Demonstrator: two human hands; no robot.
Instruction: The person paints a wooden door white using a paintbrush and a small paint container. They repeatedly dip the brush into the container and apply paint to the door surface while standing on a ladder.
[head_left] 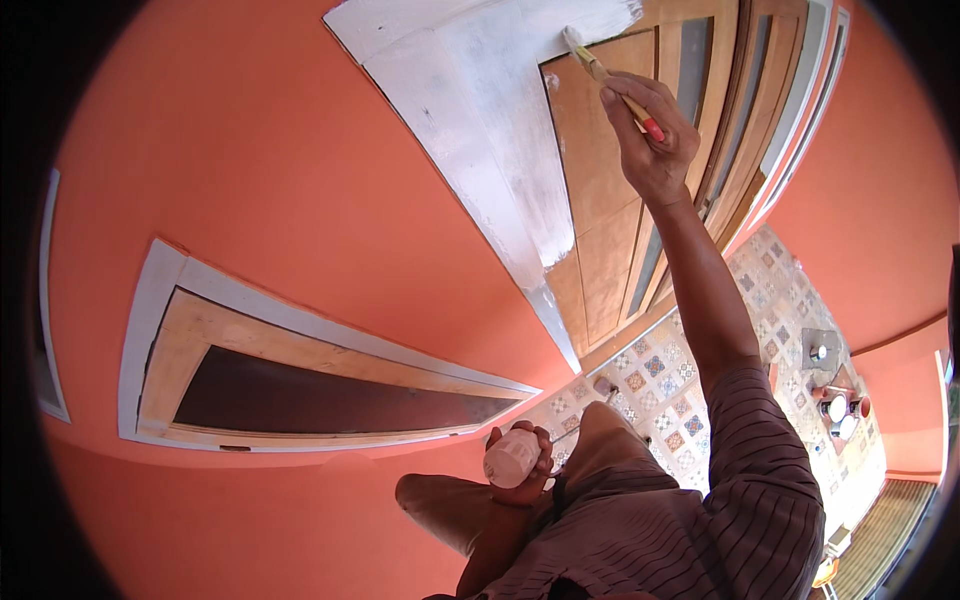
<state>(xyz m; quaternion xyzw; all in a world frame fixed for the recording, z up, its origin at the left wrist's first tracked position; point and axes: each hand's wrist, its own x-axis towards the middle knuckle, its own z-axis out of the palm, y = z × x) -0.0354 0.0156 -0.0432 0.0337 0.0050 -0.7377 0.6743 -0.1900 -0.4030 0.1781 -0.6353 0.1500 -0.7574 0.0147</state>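
My right hand (658, 140) is raised and closed around the handle of a paintbrush (592, 66) with a red end. The bristles touch the white-painted door frame (478, 95) at its upper corner, beside the brown wooden door panel (600, 150). Streaky, uneven white paint covers the frame, and bare wood shows to the right of the wet patch. Low in front of my body, my left hand (541, 462) grips a small round container (511, 458) with a whitish top. Its contents cannot be made out.
An orange wall (250, 130) surrounds the door. At left is a window (330, 392) with a wooden sash and white frame. Patterned tiles (660, 385) cover the floor below, where paint cans (838, 408) stand at the right. Glass strips run along the door.
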